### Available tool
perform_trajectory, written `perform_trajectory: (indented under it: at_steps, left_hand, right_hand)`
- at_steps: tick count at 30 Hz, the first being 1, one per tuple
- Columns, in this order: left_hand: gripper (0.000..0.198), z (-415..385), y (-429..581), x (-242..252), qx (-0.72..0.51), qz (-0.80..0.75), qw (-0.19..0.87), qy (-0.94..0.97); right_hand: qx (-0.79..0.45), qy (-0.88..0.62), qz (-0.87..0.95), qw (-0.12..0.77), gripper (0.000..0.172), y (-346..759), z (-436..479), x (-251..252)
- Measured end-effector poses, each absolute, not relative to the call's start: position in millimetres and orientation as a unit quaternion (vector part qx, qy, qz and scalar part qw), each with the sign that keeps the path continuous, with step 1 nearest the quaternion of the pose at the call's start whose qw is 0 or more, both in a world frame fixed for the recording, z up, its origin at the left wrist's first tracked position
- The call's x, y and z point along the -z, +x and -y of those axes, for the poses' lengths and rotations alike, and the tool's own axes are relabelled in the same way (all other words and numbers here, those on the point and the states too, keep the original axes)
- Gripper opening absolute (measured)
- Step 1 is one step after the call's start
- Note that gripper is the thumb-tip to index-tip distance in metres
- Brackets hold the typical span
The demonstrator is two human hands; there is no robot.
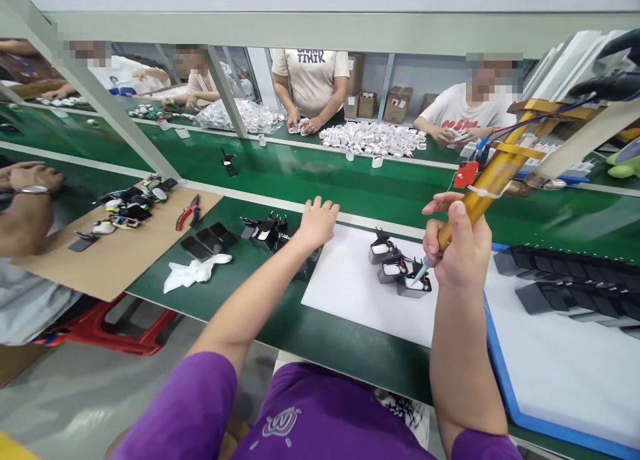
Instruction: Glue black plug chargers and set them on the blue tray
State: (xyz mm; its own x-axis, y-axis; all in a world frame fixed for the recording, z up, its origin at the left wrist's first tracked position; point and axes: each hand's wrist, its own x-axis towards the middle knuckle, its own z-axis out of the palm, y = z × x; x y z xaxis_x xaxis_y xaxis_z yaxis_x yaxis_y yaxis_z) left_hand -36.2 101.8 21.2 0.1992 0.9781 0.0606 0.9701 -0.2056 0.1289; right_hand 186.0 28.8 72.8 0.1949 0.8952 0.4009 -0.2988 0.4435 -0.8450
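My right hand point(463, 250) is wrapped round a gold-coloured glue dispenser point(487, 190), whose tapered blue-grey nozzle point(425, 268) points down to the left. The nozzle tip is at the nearest of three open black adapter housings point(413, 290), with pale insides and small wires, standing on a white sheet point(350, 293). My left hand point(319, 223) is open, fingers spread, by the back left corner of this sheet and appears to hold nothing. Left of it stands a cluster of black plug adapters point(265, 231), partly hidden by my forearm.
A blue-rimmed tray point(550, 423) holds rows of black housings point(565, 263) at right. Left lie flat black pieces point(207, 240), a white cloth point(195, 273), red-handled pliers point(187, 213) and cardboard point(105, 267). A green conveyor point(300, 173) runs behind; co-workers sit or stand around.
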Motion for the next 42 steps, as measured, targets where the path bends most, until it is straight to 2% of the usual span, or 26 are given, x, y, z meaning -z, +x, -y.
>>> perform_trajectory:
  at_steps: [5,8,11,14,17,20,22,26,32,37,40,42]
  left_hand:
    - [0.025,-130.7,-52.3,-29.8,0.063,-0.643,0.004,0.764]
    - [0.016,-120.3,-46.2,-36.4,0.086,-0.616,-0.020,0.782]
    - [0.019,-90.3,-32.3,-43.1,0.084,-0.561,-0.040,0.823]
    - [0.016,-58.2,-17.9,-41.2,0.070,-0.415,-0.037,0.906]
    - [0.025,-36.5,-9.3,-28.9,0.036,-0.258,-0.038,0.965]
    - [0.027,-23.4,-10.2,-15.4,-0.005,-0.199,-0.057,0.978]
    - [0.033,-15.7,-15.3,-9.4,-0.028,-0.206,-0.046,0.977]
    - [0.058,2.3,-23.6,3.4,-0.105,-0.280,0.022,0.954]
    - [0.070,16.3,-9.0,38.3,-0.274,-0.489,0.149,0.815]
    - [0.044,13.4,-7.2,50.4,-0.383,-0.495,0.213,0.750]
    - [0.027,19.6,-13.1,54.7,-0.422,-0.521,0.172,0.722]
    - [0.025,26.7,-13.9,59.3,-0.408,-0.527,0.128,0.734]
  right_hand:
    - [-0.422,-0.320,0.474,0.703,0.027,186.3,-30.2,-72.1]
    - [-0.425,-0.322,0.471,0.703,0.030,186.1,-30.2,-72.5]
    - [-0.429,-0.324,0.465,0.704,0.030,186.0,-29.7,-73.1]
    - [-0.429,-0.323,0.464,0.705,0.031,186.2,-29.6,-73.6]
    - [-0.428,-0.326,0.466,0.702,0.031,186.3,-29.7,-73.7]
    - [-0.424,-0.331,0.470,0.700,0.032,186.2,-29.5,-73.7]
    - [-0.421,-0.332,0.472,0.700,0.032,186.2,-29.7,-73.6]
    - [-0.422,-0.330,0.468,0.702,0.033,185.8,-30.5,-73.4]
    - [-0.427,-0.321,0.471,0.702,0.032,185.1,-29.9,-73.2]
    - [-0.425,-0.326,0.472,0.700,0.032,185.0,-28.1,-72.6]
    - [-0.426,-0.327,0.472,0.699,0.032,184.5,-27.5,-72.8]
    - [-0.430,-0.324,0.470,0.699,0.031,184.0,-27.0,-73.5]
